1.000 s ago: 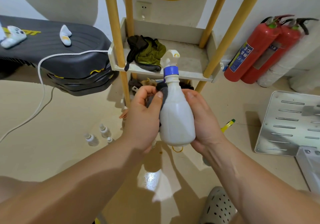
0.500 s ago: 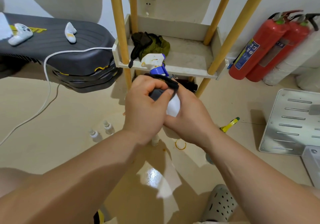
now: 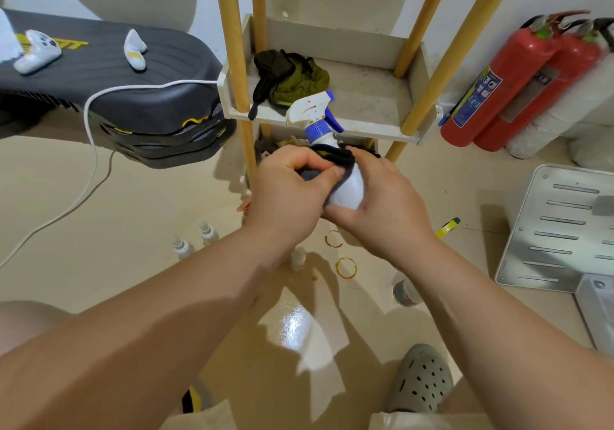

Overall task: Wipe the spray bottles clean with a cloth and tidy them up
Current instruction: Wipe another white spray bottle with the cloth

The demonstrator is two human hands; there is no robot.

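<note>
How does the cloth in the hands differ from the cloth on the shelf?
The dark cloth is pinched by the left hand against the spray bottle; the green cloth lies untouched on the shelf. The dark cloth is grey to black; the green cloth is olive and brown. Both are crumpled.

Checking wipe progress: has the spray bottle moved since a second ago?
Yes. The spray bottle has tipped from upright, its trigger head leaning left toward the shelf.
</note>
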